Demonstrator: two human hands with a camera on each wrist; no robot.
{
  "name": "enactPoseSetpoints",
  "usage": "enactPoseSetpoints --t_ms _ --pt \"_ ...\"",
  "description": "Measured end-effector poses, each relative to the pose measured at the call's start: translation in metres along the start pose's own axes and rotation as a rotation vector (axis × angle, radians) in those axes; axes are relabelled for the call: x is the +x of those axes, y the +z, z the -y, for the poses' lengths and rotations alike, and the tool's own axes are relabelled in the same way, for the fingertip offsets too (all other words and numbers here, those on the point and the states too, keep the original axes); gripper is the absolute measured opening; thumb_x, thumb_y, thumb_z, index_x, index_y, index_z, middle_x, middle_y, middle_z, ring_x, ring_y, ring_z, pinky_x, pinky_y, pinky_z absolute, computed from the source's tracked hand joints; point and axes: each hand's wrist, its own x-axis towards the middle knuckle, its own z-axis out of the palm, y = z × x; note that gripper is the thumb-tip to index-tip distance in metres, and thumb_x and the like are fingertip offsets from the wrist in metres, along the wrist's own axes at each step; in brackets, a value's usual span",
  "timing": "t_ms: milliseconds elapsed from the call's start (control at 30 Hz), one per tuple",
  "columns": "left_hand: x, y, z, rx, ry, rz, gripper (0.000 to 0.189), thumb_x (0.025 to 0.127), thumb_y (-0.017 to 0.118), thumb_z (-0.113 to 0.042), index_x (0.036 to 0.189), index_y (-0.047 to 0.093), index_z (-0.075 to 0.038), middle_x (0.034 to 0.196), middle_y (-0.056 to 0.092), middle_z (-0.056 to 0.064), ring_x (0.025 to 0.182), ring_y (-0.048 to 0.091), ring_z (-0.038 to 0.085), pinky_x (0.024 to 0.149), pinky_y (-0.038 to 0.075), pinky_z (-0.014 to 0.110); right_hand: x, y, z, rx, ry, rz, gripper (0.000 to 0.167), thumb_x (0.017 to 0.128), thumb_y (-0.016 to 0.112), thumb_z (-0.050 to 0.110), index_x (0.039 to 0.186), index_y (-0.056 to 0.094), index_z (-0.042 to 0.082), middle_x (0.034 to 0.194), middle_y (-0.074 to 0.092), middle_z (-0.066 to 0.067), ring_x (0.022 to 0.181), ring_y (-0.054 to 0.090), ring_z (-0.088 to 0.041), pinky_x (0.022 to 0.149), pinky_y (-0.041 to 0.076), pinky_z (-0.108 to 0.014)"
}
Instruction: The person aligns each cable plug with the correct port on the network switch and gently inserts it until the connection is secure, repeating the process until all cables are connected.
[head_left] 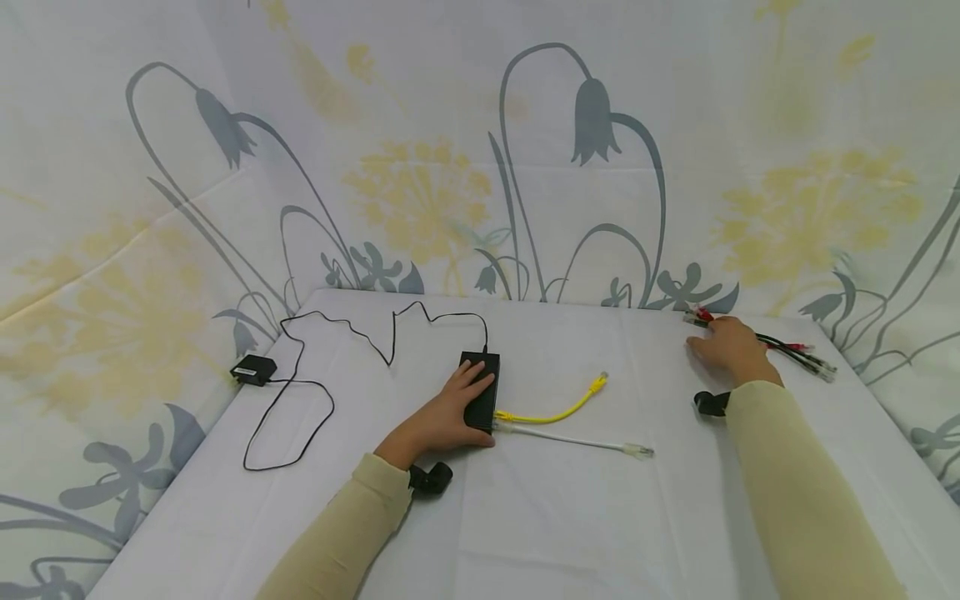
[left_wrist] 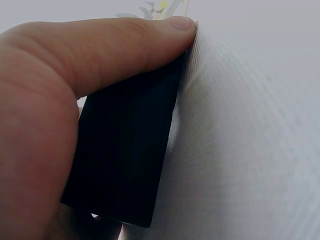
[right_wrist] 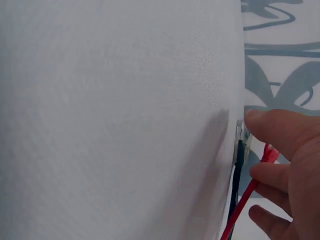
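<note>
In the head view my left hand (head_left: 447, 414) lies over a black network switch (head_left: 483, 408), thumb along its near end and fingers across its top. The left wrist view shows the switch (left_wrist: 125, 145) between thumb and fingers. A yellow network cable (head_left: 555, 419) and a white one (head_left: 570, 437) run from its right side. Far right, my right hand (head_left: 731, 346) is over a bunch of black and red network cables (head_left: 798, 354). In the right wrist view, thumb and fingers are apart beside a red cable (right_wrist: 245, 200) and a black cable (right_wrist: 236, 185).
A thin black power cord (head_left: 322, 383) loops across the left of the white-covered table (head_left: 562, 533) from a black power adapter (head_left: 253, 370) to the switch's far end. Flower-patterned cloth (head_left: 450, 125) rises behind the table.
</note>
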Motion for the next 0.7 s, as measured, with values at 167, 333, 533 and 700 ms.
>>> enactPoseSetpoints --t_ms 167,333,533,700 --pt "0.000 -0.001 -0.001 -0.002 0.004 0.001 0.098 0.076 0.081 -0.041 0.155 0.026 -0.021 0.165 0.007 -0.005 0.152 -0.005 0.020 0.117 0.022 0.053 -0.002 -0.003 -0.001 0.020 -0.043 -0.099 0.074 0.094 0.051 0.038 0.139 0.034 -0.018 0.142 0.024 -0.042 0.130 0.024 -0.059 0.104 0.025 -0.070" --pt "0.000 -0.001 -0.001 0.008 0.002 0.001 0.098 0.076 0.081 -0.041 0.155 0.025 -0.022 0.165 0.007 -0.004 0.152 -0.004 0.020 0.118 0.023 0.052 -0.002 -0.006 -0.008 0.051 -0.073 -0.212 0.068 0.095 0.055 0.035 0.137 0.039 -0.016 0.141 0.030 -0.041 0.129 0.027 -0.058 0.106 0.025 -0.066" --pt "-0.001 -0.001 -0.002 -0.001 -0.003 0.004 0.099 0.076 0.081 -0.041 0.155 0.025 -0.022 0.165 0.006 -0.004 0.152 -0.005 0.020 0.118 0.022 0.053 -0.008 -0.016 -0.009 0.107 -0.081 -0.280 0.065 0.097 0.056 0.034 0.138 0.039 -0.013 0.144 0.031 -0.038 0.131 0.026 -0.057 0.107 0.023 -0.066" --pt "-0.001 0.000 -0.001 0.005 -0.001 0.004 0.098 0.077 0.080 -0.041 0.155 0.025 -0.022 0.165 0.006 -0.004 0.152 -0.005 0.020 0.117 0.023 0.053 -0.018 -0.025 -0.003 0.204 -0.038 -0.400 0.059 0.099 0.052 0.033 0.140 0.042 -0.009 0.146 0.034 -0.035 0.134 0.028 -0.054 0.110 0.022 -0.064"
